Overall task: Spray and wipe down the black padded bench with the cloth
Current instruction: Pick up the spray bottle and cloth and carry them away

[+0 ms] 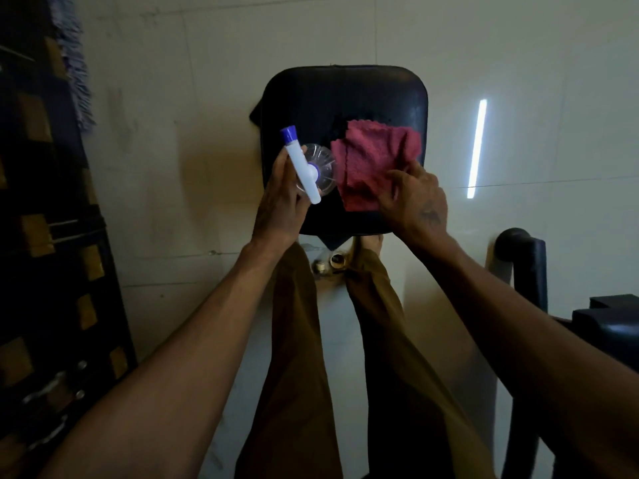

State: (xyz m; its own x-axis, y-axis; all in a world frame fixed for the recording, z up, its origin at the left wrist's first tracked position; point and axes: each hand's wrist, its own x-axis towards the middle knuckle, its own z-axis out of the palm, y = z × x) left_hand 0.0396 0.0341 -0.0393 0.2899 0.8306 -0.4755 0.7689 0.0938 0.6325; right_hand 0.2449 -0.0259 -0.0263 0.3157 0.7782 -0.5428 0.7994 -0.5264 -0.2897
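Note:
The black padded bench (342, 95) stands in front of me on a pale tiled floor. A red cloth (373, 160) lies spread on its right half. My right hand (415, 202) presses on the cloth's near right corner, fingers on the fabric. My left hand (281, 205) grips a clear spray bottle (320, 171) with a white and blue spray head (300, 165), held over the bench's left edge, nozzle pointing away from me. A darker wet-looking patch lies on the padding just beyond the cloth.
A dark patterned cabinet (45, 236) runs along the left side. Black gym equipment (529, 267) stands at the right. My legs in brown trousers (311, 340) are below the bench. A bright strip of light (477, 146) falls on the floor to the right.

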